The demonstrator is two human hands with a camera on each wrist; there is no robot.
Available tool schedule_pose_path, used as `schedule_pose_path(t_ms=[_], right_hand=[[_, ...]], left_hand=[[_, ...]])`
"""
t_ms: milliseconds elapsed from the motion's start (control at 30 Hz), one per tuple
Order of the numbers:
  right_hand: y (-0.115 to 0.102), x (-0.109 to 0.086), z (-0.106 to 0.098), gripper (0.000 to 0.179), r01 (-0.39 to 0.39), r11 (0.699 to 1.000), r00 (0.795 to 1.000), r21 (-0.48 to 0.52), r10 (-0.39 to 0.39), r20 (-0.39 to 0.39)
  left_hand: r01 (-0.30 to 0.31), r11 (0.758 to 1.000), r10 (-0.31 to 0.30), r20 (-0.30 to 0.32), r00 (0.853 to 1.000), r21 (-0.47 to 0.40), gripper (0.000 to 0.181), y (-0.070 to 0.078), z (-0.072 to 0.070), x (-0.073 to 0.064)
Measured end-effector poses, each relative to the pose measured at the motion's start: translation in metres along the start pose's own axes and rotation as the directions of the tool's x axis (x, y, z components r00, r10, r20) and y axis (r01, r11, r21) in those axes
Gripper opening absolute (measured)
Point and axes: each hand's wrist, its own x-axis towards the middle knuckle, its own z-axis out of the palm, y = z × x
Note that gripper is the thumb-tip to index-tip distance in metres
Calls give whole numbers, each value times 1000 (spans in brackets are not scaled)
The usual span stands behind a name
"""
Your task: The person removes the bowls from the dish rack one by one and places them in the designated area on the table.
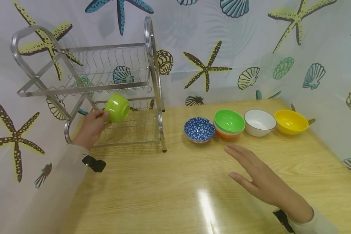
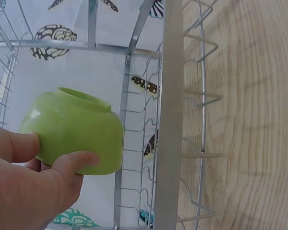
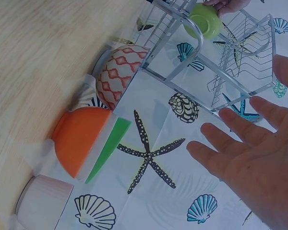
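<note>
My left hand (image 1: pixel 92 126) pinches a lime-green bowl (image 1: pixel 116 108) by its rim side, thumb and fingers on its wall. Tipped on its side, the bowl turns its footed base to the right in the head view. It is at the lower tier of a two-tier metal dish rack (image 1: pixel 87 89), just below the upper shelf's front bar. In the left wrist view the bowl (image 2: pixel 79 132) overlaps the wire shelf behind. My right hand (image 1: pixel 260 177) hovers over the table with fingers extended, holding nothing, in front of the bowls.
On the wooden table (image 1: pixel 152 182), a blue-patterned bowl (image 1: pixel 199 130) stands right of the rack. Beside it are a green bowl (image 1: pixel 229 121) stacked on white and orange ones, a white bowl (image 1: pixel 259 122) and a yellow bowl (image 1: pixel 291 122). A sea-patterned cloth (image 1: pixel 190 42) hangs behind.
</note>
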Motion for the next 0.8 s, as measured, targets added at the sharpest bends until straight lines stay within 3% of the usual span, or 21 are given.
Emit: schedule_pose_path(t_ms=[233, 433, 633, 800], right_hand=[[0, 1, 0, 71, 3, 1000, 1000, 1, -3, 3], [-1, 2, 1, 72, -4, 1000, 1000, 6, 4, 8], [-2, 3, 2, 73, -3, 1000, 1000, 8, 3, 9], [-3, 2, 1, 72, -13, 1000, 1000, 3, 13, 9]], left_hand=[[-56, 997, 56, 4, 998, 43, 55, 3, 5, -18], [-125, 981, 122, 33, 992, 147, 54, 6, 6, -36], [-245, 948, 242, 40, 969, 205, 52, 3, 2, -54], [-293, 932, 294, 31, 955, 211, 50, 1, 1, -70]])
